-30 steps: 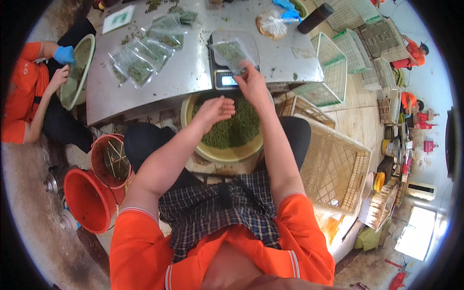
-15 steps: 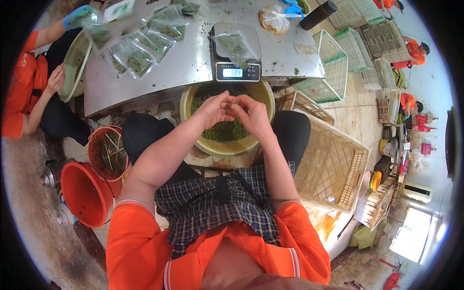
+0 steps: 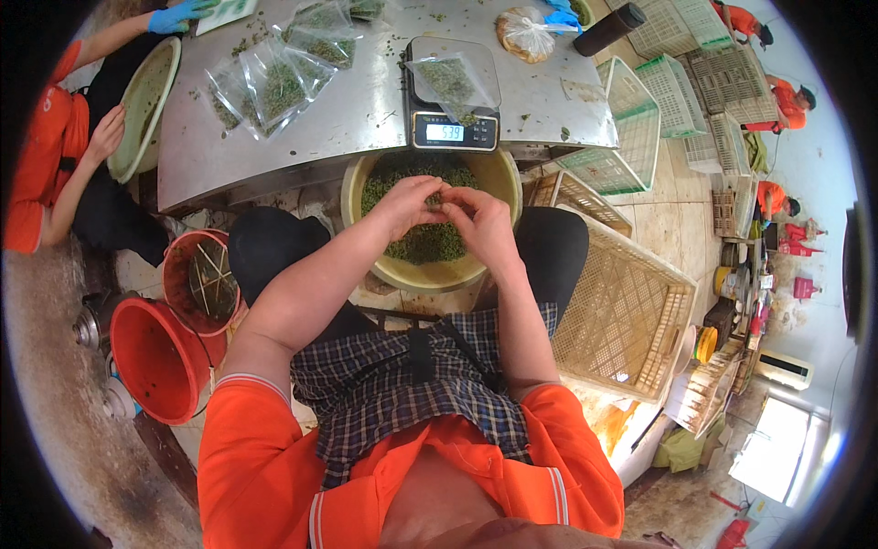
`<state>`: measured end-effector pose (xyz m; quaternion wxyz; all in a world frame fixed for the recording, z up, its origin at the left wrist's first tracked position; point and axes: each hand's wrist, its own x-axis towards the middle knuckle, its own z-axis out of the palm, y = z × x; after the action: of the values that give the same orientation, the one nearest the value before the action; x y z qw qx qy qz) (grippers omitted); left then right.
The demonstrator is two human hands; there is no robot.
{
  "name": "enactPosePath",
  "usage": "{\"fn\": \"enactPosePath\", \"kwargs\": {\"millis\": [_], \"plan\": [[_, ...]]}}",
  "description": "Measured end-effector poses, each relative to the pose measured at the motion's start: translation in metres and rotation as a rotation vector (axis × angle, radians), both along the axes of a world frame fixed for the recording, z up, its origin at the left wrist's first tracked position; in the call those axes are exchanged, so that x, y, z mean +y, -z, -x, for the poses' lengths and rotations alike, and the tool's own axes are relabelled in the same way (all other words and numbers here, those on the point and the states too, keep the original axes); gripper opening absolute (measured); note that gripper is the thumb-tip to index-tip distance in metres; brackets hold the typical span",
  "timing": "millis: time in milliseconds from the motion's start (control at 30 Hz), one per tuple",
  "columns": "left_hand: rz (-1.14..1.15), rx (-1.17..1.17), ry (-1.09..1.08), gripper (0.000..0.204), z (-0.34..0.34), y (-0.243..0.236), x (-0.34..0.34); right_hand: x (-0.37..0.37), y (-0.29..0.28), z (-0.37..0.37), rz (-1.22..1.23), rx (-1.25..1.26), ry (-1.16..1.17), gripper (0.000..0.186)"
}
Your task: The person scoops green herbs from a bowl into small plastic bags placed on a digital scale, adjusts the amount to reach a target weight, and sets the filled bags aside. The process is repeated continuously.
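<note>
Between my knees stands a yellow basin (image 3: 426,276), with many small green berries or peppercorns (image 3: 432,243) in it. Over its middle my left hand (image 3: 408,207) and my right hand (image 3: 481,223) meet, fingers bent and fingertips pressed together. What they pinch, if anything, is too small to make out. Just beyond the basin, a digital scale (image 3: 455,134) rests at the edge of the metal table (image 3: 361,114). On its pan lies a clear plastic bag (image 3: 450,84) partly filled with the same green stuff.
Several filled clear bags (image 3: 277,88) lie at the table's left. A co-worker's blue-gloved hand (image 3: 183,15) is beyond a tilted green basin (image 3: 163,91). Red buckets (image 3: 155,359) stand at my left, plastic crates (image 3: 622,306) at my right. A black bottle (image 3: 610,29) lies far right.
My fingertips have drawn closer together over the basin. The scale's displayed figure has changed. At the left, the co-worker's gloved hand has moved away from the tilted basin toward the table.
</note>
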<state>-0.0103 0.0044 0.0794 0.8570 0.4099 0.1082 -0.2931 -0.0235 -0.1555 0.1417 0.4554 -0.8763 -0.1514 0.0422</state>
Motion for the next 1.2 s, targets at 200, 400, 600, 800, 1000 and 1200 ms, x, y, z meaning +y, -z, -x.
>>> {"fn": "enactPosePath", "kwargs": {"millis": [200,400,600,800,1000,1200], "plan": [[-0.208,-0.039,0.059,0.026,-0.002,-0.004,0.002,0.003,-0.002,-0.057,-0.009,-0.091,0.198,0.023],[-0.294,-0.050,0.068,0.026,-0.006,-0.005,-0.001,0.006,0.014,-0.105,0.023,-0.193,0.221,0.024],[-0.099,0.046,-0.030,0.028,-0.004,-0.011,0.001,0.003,-0.004,-0.055,-0.185,-0.041,0.291,0.019],[-0.045,-0.034,0.068,0.027,-0.004,-0.010,0.001,0.000,0.003,-0.007,0.183,-0.052,0.157,0.015],[-0.296,-0.141,0.001,0.026,-0.001,-0.005,-0.001,-0.008,0.012,-0.001,0.100,-0.091,0.181,0.015],[-0.308,-0.279,-0.097,0.030,-0.007,-0.007,0.002,-0.011,0.004,-0.012,0.013,0.011,0.319,0.017]]}}
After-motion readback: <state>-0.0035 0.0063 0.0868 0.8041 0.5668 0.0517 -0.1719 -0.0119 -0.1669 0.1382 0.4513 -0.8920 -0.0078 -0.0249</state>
